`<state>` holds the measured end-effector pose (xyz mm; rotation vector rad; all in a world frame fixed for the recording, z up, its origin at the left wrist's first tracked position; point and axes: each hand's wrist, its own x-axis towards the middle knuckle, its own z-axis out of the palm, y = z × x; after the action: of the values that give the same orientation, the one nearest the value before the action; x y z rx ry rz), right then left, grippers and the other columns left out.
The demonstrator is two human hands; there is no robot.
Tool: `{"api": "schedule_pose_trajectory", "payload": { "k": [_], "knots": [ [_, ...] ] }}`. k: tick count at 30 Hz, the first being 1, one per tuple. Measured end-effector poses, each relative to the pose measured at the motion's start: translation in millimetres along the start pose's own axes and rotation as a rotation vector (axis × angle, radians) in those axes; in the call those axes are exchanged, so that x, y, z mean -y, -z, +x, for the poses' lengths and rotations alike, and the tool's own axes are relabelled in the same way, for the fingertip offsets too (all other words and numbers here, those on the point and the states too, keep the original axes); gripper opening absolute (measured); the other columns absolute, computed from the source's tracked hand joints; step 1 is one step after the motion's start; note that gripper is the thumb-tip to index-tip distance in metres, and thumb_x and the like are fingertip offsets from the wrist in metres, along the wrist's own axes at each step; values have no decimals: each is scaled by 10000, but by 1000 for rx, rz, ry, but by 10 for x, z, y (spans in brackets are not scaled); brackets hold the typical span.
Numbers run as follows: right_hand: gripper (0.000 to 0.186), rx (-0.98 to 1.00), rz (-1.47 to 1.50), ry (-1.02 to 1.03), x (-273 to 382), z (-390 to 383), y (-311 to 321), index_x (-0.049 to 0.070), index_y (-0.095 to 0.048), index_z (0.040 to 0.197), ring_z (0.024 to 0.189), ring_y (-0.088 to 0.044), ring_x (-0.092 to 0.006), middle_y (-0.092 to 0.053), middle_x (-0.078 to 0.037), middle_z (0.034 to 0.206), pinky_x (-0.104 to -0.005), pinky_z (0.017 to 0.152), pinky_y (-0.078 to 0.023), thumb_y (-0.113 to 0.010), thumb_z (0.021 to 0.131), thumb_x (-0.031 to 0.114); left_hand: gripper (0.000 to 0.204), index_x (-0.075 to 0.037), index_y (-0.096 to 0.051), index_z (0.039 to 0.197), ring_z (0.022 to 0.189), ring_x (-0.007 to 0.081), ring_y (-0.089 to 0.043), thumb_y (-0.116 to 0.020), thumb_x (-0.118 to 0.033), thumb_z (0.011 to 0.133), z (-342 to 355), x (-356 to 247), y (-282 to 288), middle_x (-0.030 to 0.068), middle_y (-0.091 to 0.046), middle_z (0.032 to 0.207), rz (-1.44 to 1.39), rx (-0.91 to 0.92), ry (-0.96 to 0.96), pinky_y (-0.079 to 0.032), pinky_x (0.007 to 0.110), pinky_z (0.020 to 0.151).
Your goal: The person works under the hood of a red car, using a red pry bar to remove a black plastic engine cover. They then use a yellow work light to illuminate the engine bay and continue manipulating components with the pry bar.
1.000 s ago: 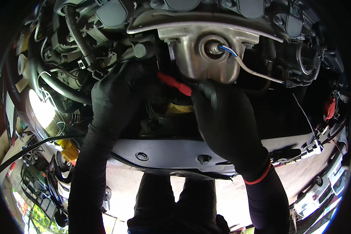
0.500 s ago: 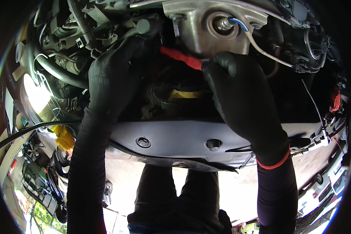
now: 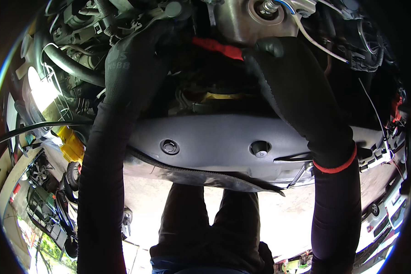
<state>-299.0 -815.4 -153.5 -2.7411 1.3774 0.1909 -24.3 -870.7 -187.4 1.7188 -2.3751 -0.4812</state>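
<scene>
Head view: right hand [image 3: 278, 59] closed on red handle [image 3: 217, 47], tool tip hidden; left hand [image 3: 132, 59] just left, grip unclear. Handle looks stiff, light; hold mid-grip.

Head view — steep downward, close over engine bay [image 3: 242, 27]

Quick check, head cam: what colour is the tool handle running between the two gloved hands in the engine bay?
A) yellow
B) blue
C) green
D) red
D: the handle spanning from the left hand to the right hand is red; both hands wear black gloves, and only a short stretch of the handle shows between them.
</scene>
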Motion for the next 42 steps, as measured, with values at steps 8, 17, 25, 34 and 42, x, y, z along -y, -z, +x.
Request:
{"api": "schedule_pose_trajectory", "payload": {
  "k": [8,17,25,34,42],
  "knots": [
    [453,-207,34,39,-142,-98,-259,94,-636,1388,1186,-630,-285,-649,-107,1266,-412,1015,-542,-660,939,37,326,-188,-737,1187,920,333,-757,-748,-195,861,-5,-9,4,72,-787,1003,-8,-46,-37,-597,453,768],
    [415,-350,114,96,-129,-31,-285,76,-653,1341,1143,-645,-296,-662,-126,1203,-411,982,-552,-669,929,34,378,-191,-728,1228,917,330,-759,-719,-157,852,-14,39,-27,79,-786,995,-3,-47,-54,-601,456,775],
    [339,-251,216,120,-119,42,-281,65,-684,1254,1042,-664,-282,-665,-103,1118,-400,897,-559,-678,916,36,316,-193,-736,1220,847,317,-751,-697,-180,906,-11,109,-89,91,-767,923,13,-95,-110,-593,439,785],
    [341,-187,52,185,-236,38,-468,69,-675,1279,1038,-682,-257,-695,-93,1106,-379,889,-574,-666,939,105,301,-177,-737,1217,808,323,-737,-696,-221,921,-6,114,-87,119,-740,860,10,-104,-97,-581,454,770],
    [261,-10,-116,111,-144,134,-435,57,-699,1241,984,-709,-269,-731,-105,1055,-385,802,-595,-622,1005,138,289,-158,-729,1211,853,357,-740,-690,-226,933,-14,164,-124,137,-753,897,4,-141,-151,-580,471,777]
  ]
}}
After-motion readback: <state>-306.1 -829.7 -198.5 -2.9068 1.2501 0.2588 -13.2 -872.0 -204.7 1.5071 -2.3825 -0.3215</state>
